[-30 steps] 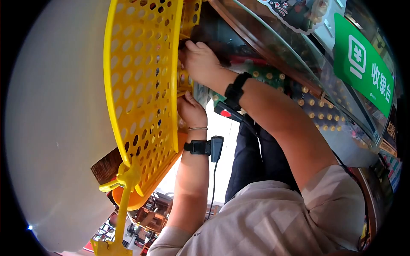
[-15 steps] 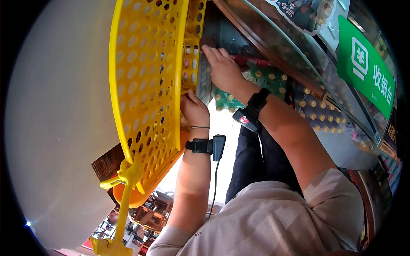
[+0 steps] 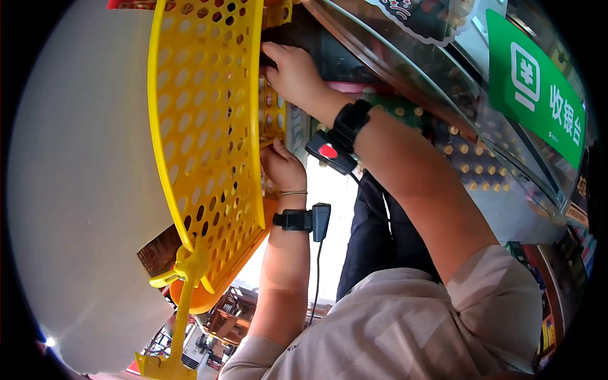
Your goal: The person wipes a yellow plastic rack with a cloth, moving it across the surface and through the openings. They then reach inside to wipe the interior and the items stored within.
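A yellow plastic rack [image 3: 196, 136] with rows of round holes stands on edge at the left. My left hand [image 3: 283, 166] is closed at its near inner edge, thumb showing and the other fingers hidden behind the panel. Farther up the same edge, my right hand [image 3: 294, 71] reaches in beside the rack. Its thumb and forefinger are apart with a dark gap between them; the fingertips meet or pass behind the rim, and I see nothing held. Between my hands is a narrower holed section [image 3: 272, 111] of the rack.
A glass counter [image 3: 437, 88] with a green sign [image 3: 535, 92] borders the right. Bottles with yellowish caps [image 3: 478, 168] stand below it. A pale wall [image 3: 82, 171] is on the left. A yellow post [image 3: 182, 304] and an orange rounded part [image 3: 193, 296] sit at the rack's near end.
My right hand has moved up and left to the rack's rim, its fingers more bent. My left hand keeps its place on the rack. The view has shifted slightly.
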Demonstrator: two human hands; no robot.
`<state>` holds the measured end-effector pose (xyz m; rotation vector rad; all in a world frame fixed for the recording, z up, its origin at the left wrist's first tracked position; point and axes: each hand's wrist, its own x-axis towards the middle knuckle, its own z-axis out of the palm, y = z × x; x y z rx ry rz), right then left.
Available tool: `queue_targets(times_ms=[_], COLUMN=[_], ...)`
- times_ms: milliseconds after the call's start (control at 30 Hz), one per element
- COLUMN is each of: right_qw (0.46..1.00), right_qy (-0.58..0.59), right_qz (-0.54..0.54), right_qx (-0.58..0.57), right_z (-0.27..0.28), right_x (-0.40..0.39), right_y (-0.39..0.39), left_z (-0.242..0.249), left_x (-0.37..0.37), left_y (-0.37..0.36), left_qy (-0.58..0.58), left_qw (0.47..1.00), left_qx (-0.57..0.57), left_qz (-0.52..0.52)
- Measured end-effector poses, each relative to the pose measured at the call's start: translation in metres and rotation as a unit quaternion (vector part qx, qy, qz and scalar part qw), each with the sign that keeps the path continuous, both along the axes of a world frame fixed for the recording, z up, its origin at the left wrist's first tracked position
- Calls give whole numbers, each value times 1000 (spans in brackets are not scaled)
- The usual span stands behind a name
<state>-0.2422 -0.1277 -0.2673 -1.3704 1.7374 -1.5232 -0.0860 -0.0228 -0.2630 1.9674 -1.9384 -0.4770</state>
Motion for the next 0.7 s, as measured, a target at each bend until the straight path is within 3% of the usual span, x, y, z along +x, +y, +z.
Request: queue_targets(times_ms=[233, 367, 467, 533, 600, 633, 700], right_qw=[968, 989, 989, 962, 897, 883, 940], right_qy=[191, 109, -69, -232, -423, -437, -327], right_qz=[-3, -26, -92, -58, 3, 44, 65], right_qx=[166, 100, 90, 130, 128, 166, 66], right_z=[28, -13, -27, -29, -21, -17, -17], right_x=[-11, -16, -18, -16, -11, -10, 7], right_y=[1, 16, 28, 44, 55, 63, 60], left_z=[5, 2, 3, 3, 5, 4, -2], left_x=[-2, -1, -1, -4, -5, -5, 0], left_y=[0, 0, 1, 0, 1, 1, 1], left_qy=[-18, -24, -13, 32, 42, 46, 45], left_qw=[1000, 1000, 1000, 999, 999, 999, 999], left_qx=[1, -13, -21, -24, -19, -16, -20], left_qz=[-12, -13, -16, -2, 3, 5, -6])
